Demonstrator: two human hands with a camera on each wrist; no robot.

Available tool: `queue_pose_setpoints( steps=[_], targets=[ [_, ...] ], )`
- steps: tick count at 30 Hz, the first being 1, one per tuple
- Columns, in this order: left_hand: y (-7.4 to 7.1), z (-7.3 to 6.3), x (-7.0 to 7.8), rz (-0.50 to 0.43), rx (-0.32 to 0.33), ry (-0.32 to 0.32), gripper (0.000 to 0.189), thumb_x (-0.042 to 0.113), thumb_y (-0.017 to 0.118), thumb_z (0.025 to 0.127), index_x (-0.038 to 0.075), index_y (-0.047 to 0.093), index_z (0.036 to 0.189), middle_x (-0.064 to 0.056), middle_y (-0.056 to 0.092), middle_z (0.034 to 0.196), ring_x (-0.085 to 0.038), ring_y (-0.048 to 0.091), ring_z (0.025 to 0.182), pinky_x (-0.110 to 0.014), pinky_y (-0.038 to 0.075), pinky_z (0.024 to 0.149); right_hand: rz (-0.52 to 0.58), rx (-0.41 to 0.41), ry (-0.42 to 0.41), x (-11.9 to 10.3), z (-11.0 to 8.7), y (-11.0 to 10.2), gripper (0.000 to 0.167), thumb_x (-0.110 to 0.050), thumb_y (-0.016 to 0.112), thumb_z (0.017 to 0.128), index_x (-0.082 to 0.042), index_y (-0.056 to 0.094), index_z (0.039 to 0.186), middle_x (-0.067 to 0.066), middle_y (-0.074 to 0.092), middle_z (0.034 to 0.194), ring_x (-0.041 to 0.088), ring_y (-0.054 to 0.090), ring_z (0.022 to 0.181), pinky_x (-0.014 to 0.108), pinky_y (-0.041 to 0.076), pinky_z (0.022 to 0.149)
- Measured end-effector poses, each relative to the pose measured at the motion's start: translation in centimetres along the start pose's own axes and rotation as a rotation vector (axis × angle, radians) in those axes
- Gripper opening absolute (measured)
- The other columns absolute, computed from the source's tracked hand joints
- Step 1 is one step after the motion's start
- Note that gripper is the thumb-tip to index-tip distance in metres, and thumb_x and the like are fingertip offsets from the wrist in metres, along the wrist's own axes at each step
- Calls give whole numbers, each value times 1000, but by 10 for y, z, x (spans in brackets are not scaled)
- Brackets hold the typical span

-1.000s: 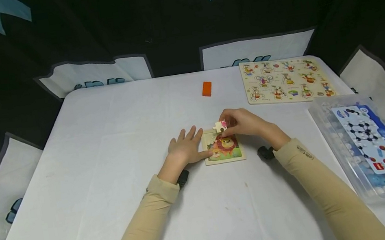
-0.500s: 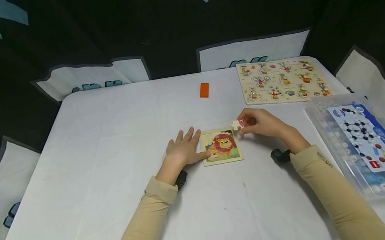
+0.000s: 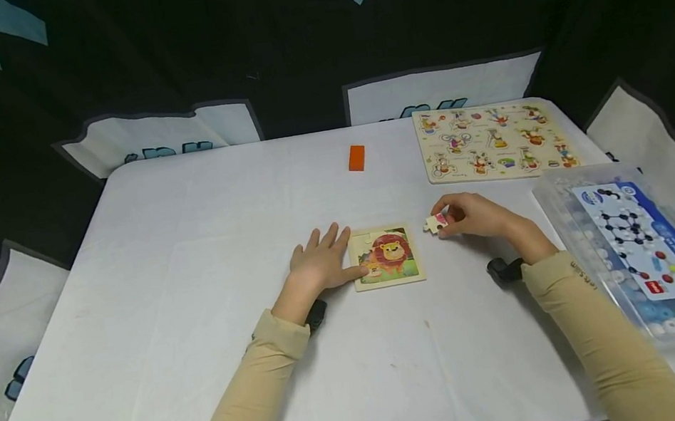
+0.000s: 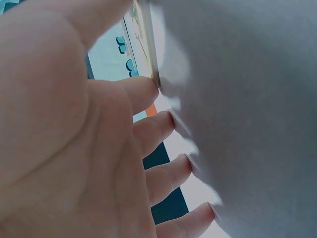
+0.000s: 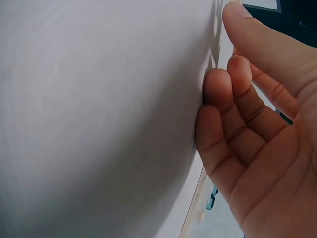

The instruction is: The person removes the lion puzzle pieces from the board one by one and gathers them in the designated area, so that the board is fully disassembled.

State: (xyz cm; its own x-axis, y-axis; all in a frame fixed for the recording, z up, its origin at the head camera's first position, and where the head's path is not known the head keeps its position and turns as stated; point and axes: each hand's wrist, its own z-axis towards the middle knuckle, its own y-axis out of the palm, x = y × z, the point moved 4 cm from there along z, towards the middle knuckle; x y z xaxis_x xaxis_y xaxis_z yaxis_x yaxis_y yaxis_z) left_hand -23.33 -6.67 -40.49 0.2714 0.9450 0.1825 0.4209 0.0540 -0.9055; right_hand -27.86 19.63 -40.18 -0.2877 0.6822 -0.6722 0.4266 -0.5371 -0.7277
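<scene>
A small square lion jigsaw puzzle (image 3: 392, 253) lies in its wooden frame on the white table, with a plain pale patch at its upper left. My left hand (image 3: 319, 263) rests flat at its left side, fingers spread on the cloth and the thumb over the frame's edge. In the left wrist view the fingertips (image 4: 163, 121) touch the table. To the right of the puzzle, my right hand (image 3: 474, 214) pinches a loose puzzle piece (image 3: 435, 224), pale with a pink patch, between thumb and fingers. In the right wrist view the other fingers (image 5: 210, 126) curl against the table.
An orange block (image 3: 356, 158) lies beyond the puzzle. At the back right is a wooden board (image 3: 496, 141) with cartoon figures. A clear plastic case (image 3: 591, 261) of coloured beads, with a printed card (image 3: 649, 239) on top, stands at the right edge.
My right hand has carried the puzzle piece from above the puzzle's top edge out to the right, and lower toward the table. The left hand has stayed at the frame.
</scene>
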Motion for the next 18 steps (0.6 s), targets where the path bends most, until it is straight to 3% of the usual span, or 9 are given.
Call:
queue_pose_setpoints(
  steps=[11, 18],
  targets=[
    [-1, 0, -1, 1, -7, -4, 86, 65, 47, 81, 21, 13, 147, -3, 6, 151, -31, 6, 136, -54, 15, 103, -17, -49, 15, -2, 3, -2, 35, -10, 72, 78, 0, 58, 108, 5, 51, 69, 17, 44, 61, 28, 36, 56],
    [1, 0, 0, 10, -3, -2, 84, 63, 47, 83, 21, 12, 147, -3, 6, 151, -31, 5, 136, -54, 15, 103, -39, -55, -36, -22, 14, 0, 34, -10, 69, 80, -3, 58, 112, 5, 52, 72, 17, 45, 61, 29, 38, 55]
  ],
)
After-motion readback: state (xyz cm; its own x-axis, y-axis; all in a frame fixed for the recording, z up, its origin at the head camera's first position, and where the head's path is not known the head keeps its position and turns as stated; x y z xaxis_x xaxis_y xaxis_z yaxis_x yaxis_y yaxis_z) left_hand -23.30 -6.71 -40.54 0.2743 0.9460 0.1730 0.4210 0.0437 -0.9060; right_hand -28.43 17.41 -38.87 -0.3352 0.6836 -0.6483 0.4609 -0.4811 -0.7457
